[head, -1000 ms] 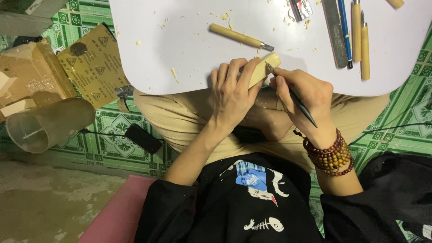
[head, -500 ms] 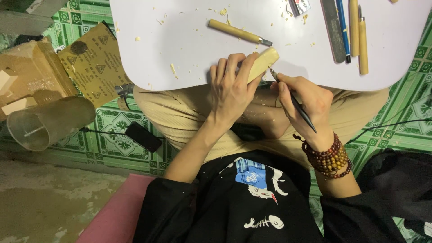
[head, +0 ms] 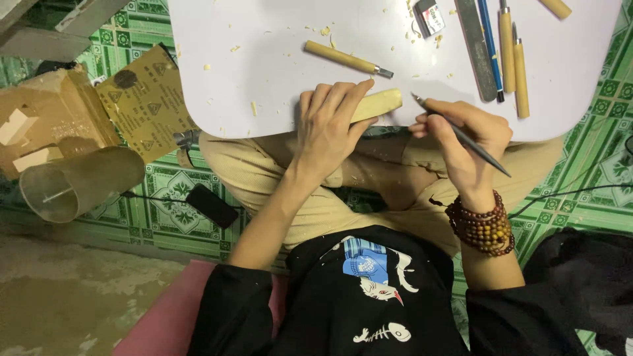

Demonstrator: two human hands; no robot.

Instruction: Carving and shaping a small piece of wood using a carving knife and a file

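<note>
My left hand grips a pale wooden block at the near edge of a white table. My right hand holds a thin dark carving tool like a pen, its tip pointing up-left and a short gap away from the block's right end. A bead bracelet circles my right wrist. Wood chips lie scattered on the tabletop.
A wooden-handled knife lies on the table behind the block. Several more tools and a flat file lie at the back right. On the green tiled floor at left are sandpaper sheets, a cardboard box, a clear plastic cup and a black phone.
My right hand with the tool has pulled away to the right, off the block. The block now lies flatter in my left hand, near the table edge.
</note>
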